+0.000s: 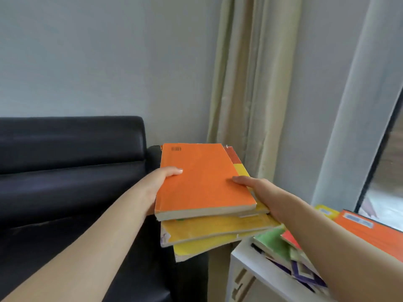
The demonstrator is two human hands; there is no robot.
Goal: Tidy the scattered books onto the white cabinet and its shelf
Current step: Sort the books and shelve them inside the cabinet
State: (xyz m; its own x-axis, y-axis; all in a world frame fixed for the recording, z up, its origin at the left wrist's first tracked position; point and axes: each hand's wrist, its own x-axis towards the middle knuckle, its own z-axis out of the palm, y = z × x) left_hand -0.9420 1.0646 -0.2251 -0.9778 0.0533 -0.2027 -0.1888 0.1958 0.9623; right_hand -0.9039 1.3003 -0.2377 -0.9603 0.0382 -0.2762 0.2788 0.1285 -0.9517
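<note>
A black sofa [65, 171] is filling the nine o'clock side of the view, its arm passing under the raised books. Just toward the centre from it, the left hand [160, 182] is gripping the stack of books [213, 227] at its nine o'clock edge, thumb lying on the top cover while the fingers are curling out of sight underneath. The stack is hanging in the air at the centre, above the sofa arm, with an orange book [202, 177] topping several yellow ones that are fanning out unevenly below. At the stack's three o'clock edge the right hand [259, 192] is clamping it the same way, thumb on the orange cover and fingers hidden beneath. A cream curtain [250, 83] is hanging at twelve to one o'clock behind. At five o'clock the white cabinet [246, 260] is carrying loose books: a green book [272, 240], a purple-patterned book [305, 273], and at four o'clock another orange-covered book [370, 234] partly hidden by the right forearm.
</note>
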